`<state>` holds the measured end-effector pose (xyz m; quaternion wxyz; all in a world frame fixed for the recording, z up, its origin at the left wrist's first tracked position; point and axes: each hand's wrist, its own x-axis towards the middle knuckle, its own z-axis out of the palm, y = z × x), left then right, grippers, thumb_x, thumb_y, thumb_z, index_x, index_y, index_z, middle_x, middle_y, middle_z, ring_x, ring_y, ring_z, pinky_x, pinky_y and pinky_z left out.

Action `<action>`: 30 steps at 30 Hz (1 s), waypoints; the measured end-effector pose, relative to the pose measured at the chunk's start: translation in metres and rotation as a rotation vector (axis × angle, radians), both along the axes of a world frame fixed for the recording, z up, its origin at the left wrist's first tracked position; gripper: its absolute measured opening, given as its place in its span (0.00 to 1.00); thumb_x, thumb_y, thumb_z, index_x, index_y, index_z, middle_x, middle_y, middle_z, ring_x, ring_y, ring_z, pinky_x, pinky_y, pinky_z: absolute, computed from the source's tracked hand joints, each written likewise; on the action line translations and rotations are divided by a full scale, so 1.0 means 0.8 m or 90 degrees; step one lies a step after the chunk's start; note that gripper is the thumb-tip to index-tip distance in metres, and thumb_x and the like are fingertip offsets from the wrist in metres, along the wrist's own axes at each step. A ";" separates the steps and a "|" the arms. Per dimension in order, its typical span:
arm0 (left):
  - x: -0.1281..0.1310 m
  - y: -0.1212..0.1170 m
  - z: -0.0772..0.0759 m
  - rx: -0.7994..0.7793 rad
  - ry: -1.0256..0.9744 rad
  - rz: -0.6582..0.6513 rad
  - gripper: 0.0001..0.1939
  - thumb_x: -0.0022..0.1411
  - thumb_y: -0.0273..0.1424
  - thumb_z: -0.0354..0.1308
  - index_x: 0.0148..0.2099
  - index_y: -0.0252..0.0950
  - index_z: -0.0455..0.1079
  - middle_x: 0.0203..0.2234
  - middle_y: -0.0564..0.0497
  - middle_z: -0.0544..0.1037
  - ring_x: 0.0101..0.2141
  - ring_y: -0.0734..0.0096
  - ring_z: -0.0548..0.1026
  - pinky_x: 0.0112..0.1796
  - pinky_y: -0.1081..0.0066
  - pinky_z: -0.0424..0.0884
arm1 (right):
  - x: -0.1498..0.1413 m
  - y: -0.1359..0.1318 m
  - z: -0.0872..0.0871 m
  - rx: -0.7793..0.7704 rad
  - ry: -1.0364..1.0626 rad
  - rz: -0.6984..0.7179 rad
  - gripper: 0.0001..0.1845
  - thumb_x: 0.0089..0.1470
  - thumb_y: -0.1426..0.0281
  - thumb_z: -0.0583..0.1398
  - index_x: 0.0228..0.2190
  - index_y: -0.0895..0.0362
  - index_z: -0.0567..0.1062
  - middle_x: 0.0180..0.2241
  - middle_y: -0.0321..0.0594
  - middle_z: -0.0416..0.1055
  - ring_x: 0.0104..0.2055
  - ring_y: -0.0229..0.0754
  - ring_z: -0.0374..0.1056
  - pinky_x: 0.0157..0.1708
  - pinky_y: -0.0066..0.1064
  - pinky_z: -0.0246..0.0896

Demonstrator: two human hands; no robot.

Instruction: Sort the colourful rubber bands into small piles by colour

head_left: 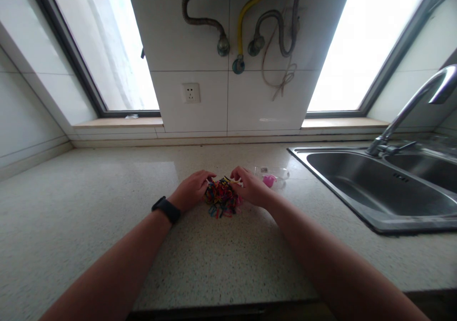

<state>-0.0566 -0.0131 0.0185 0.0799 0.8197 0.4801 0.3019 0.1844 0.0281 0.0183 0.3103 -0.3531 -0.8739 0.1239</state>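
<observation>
A heap of small multicoloured rubber bands [222,198] lies on the speckled countertop, with loose ones spread along its near side. My left hand [192,188], a black watch [166,209] on its wrist, rests against the heap's left edge. Its fingers are curled in toward the thumb, and what lies between them is too small to make out. On the opposite side, my right hand [251,187] pinches a pale yellowish band at the heap's upper right. Just beyond that hand lies a clear plastic container [282,172] with a bright pink piece [269,180] at it.
To the right, a steel double sink [357,183] with a chrome faucet [403,106] is set into the countertop [107,187]. A wall socket [191,93], a yellow pipe [246,14] and grey hoses are on the tiled wall behind. Windows stand at both sides.
</observation>
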 end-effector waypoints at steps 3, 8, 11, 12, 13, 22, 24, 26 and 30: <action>0.000 0.000 0.001 0.010 0.004 0.003 0.19 0.65 0.23 0.45 0.53 0.37 0.71 0.41 0.46 0.75 0.42 0.65 0.73 0.48 0.63 0.68 | 0.000 0.003 -0.004 0.018 0.014 0.004 0.06 0.53 0.72 0.58 0.34 0.54 0.64 0.35 0.38 0.68 0.36 0.40 0.62 0.37 0.30 0.55; -0.001 0.001 0.000 0.022 0.012 -0.001 0.19 0.63 0.22 0.47 0.52 0.36 0.71 0.41 0.46 0.75 0.43 0.65 0.73 0.48 0.63 0.68 | 0.001 0.007 -0.005 0.023 0.006 0.027 0.06 0.52 0.73 0.60 0.33 0.55 0.66 0.34 0.37 0.67 0.36 0.40 0.62 0.36 0.28 0.54; -0.002 0.001 -0.001 0.025 0.019 -0.006 0.18 0.63 0.22 0.47 0.50 0.36 0.72 0.41 0.46 0.76 0.44 0.64 0.72 0.49 0.63 0.67 | 0.000 0.007 -0.004 0.025 0.009 0.045 0.06 0.52 0.74 0.61 0.32 0.55 0.67 0.33 0.36 0.67 0.36 0.39 0.62 0.36 0.28 0.53; -0.002 0.002 -0.002 0.026 0.020 -0.009 0.18 0.63 0.21 0.48 0.50 0.36 0.72 0.42 0.46 0.76 0.44 0.64 0.72 0.50 0.63 0.67 | 0.000 0.007 -0.004 0.026 0.011 0.048 0.06 0.52 0.75 0.61 0.32 0.55 0.68 0.33 0.36 0.67 0.36 0.39 0.62 0.36 0.28 0.54; -0.003 0.002 -0.002 0.027 0.020 -0.011 0.17 0.62 0.21 0.48 0.50 0.36 0.72 0.42 0.46 0.76 0.45 0.64 0.72 0.50 0.63 0.67 | 0.000 0.007 -0.003 0.026 0.013 0.050 0.06 0.51 0.75 0.61 0.32 0.55 0.68 0.33 0.37 0.68 0.36 0.39 0.62 0.37 0.28 0.54; -0.001 0.002 -0.002 0.026 0.009 -0.009 0.18 0.63 0.22 0.48 0.51 0.37 0.71 0.41 0.47 0.76 0.43 0.65 0.72 0.48 0.63 0.67 | -0.001 0.006 -0.004 0.034 0.032 0.030 0.09 0.50 0.79 0.58 0.34 0.55 0.67 0.34 0.37 0.68 0.36 0.39 0.62 0.37 0.29 0.54; -0.001 0.001 -0.001 0.026 0.003 -0.003 0.20 0.63 0.21 0.47 0.53 0.37 0.70 0.40 0.47 0.75 0.42 0.65 0.72 0.47 0.63 0.67 | -0.002 0.007 -0.005 0.038 0.039 0.025 0.09 0.50 0.80 0.57 0.33 0.55 0.66 0.34 0.37 0.67 0.35 0.39 0.62 0.36 0.28 0.53; 0.000 0.001 0.000 0.021 0.001 -0.002 0.20 0.62 0.21 0.46 0.54 0.36 0.70 0.39 0.47 0.75 0.41 0.66 0.72 0.46 0.64 0.67 | -0.001 0.008 -0.006 0.046 0.043 0.027 0.09 0.50 0.80 0.56 0.32 0.55 0.65 0.33 0.37 0.67 0.35 0.39 0.61 0.35 0.28 0.53; 0.000 0.000 0.001 0.016 0.002 -0.004 0.20 0.62 0.21 0.46 0.54 0.36 0.70 0.39 0.47 0.75 0.41 0.66 0.72 0.46 0.64 0.67 | -0.001 0.007 -0.003 0.046 0.042 0.036 0.10 0.49 0.81 0.56 0.32 0.55 0.66 0.33 0.36 0.66 0.35 0.39 0.62 0.36 0.28 0.53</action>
